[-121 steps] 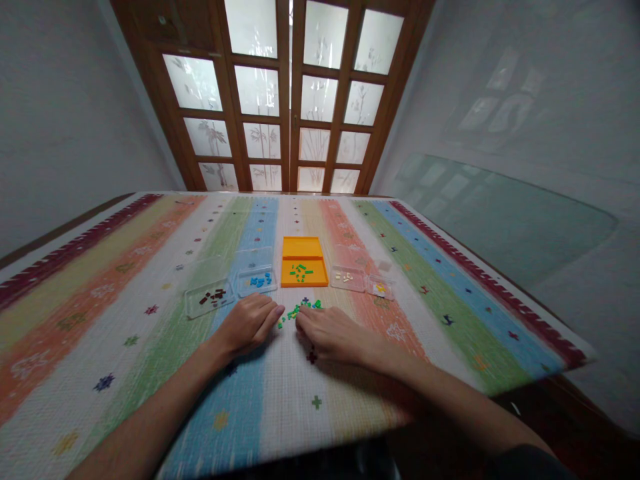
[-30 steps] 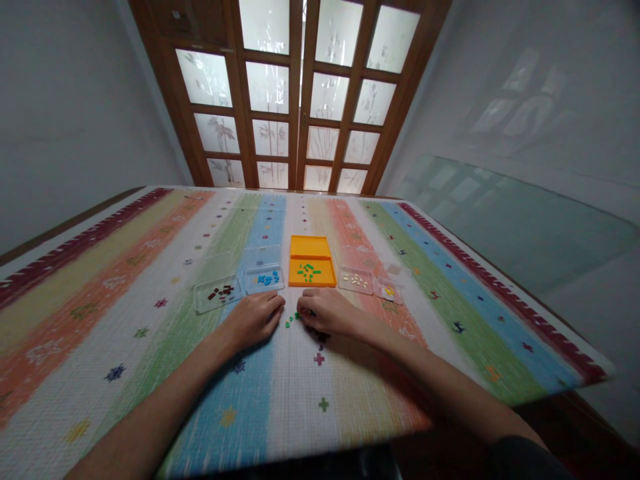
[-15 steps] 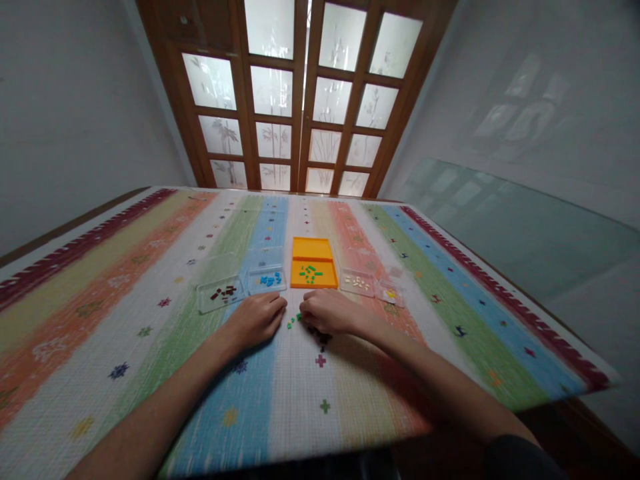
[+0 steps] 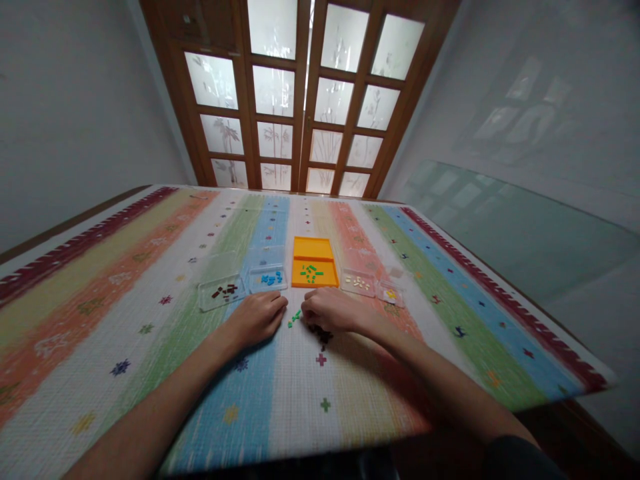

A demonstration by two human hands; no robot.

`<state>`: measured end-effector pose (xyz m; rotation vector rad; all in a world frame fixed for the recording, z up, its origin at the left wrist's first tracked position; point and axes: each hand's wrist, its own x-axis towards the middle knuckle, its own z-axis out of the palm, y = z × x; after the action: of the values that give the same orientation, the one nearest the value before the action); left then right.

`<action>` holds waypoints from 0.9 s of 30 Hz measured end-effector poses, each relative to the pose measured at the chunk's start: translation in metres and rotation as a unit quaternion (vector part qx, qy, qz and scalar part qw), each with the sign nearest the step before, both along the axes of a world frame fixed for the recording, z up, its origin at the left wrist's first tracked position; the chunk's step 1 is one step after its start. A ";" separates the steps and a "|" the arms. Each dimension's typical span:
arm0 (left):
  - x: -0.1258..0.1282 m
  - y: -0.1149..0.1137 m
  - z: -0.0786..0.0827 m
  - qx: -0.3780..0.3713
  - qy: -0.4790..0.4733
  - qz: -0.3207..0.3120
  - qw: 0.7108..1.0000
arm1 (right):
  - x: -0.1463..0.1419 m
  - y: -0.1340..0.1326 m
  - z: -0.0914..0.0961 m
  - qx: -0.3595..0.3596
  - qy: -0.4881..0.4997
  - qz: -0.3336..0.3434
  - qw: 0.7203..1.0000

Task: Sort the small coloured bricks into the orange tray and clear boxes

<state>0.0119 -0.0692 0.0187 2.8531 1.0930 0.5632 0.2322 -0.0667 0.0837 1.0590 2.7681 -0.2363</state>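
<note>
Both my hands rest on the striped tablecloth (image 4: 150, 280), fingertips facing each other. My left hand (image 4: 257, 319) lies palm down with its fingers loosely flat and holds nothing. My right hand (image 4: 330, 311) is curled, fingertips down on the cloth; whatever is under them is hidden. A few small green pieces (image 4: 294, 319) lie loose in the gap between the hands. Just beyond them sits an orange tray (image 4: 314, 250) with more green pieces (image 4: 311, 272) inside.
Clear trays flank the orange one: dark brown pieces (image 4: 221, 293) and blue pieces (image 4: 269, 279) on the left, cream pieces (image 4: 357, 282) and yellow pieces (image 4: 390, 292) on the right. A wooden glazed door (image 4: 300, 100) stands behind the table. The table's right edge (image 4: 550, 333) drops off.
Fewer loose green pieces show than four seconds ago, and my right hand has slid over where they lay. Over the last second both hands hardly moved.
</note>
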 end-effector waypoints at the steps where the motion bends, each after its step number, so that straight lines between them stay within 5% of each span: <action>1: 0.000 0.000 0.000 0.000 0.003 0.002 1.000 | 0.000 0.000 0.001 -0.003 0.005 0.004 1.000; 10: -0.003 0.001 0.005 0.002 -0.006 0.018 1.000 | -0.017 0.004 -0.004 0.031 0.072 0.061 0.995; 27: -0.008 0.003 0.006 0.019 0.010 0.054 0.998 | -0.039 0.009 -0.004 0.011 -0.008 0.075 0.997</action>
<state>0.0042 -0.0665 0.0245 2.8510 1.2581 0.5695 0.1935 -0.0575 0.0799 0.8481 2.8244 -0.1751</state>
